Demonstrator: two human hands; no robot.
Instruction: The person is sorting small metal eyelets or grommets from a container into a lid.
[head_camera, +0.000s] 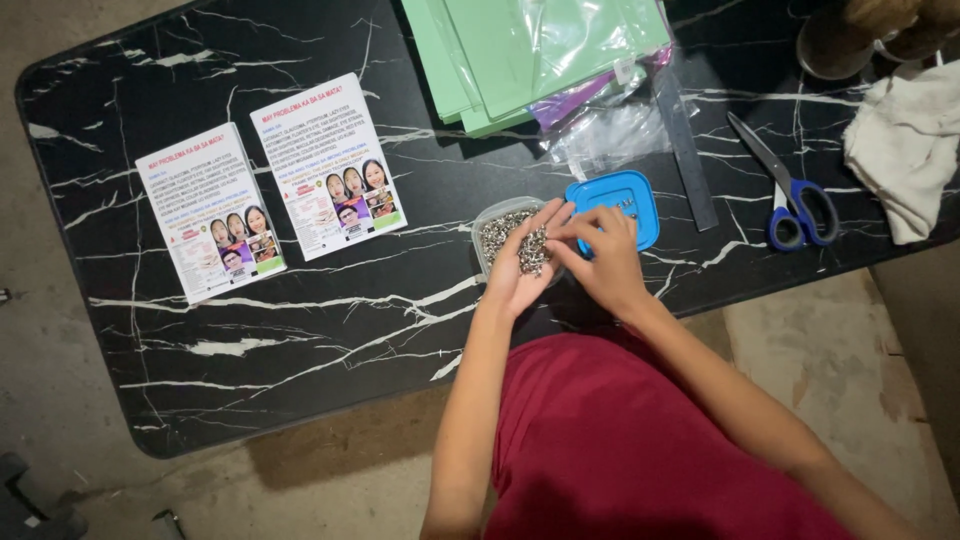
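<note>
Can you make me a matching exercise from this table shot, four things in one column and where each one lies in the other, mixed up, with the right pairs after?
Things:
1. scissors
2. blue lid
3. two printed leaflets
4. small metal pieces

Places:
A. cupped in the left hand
B. side by side at the left of the black marble-pattern table
C. near the white cloth at the right
D. flat on the table just behind the right hand

Pairs: 1-C, 2-D, 3-B, 4-A
</note>
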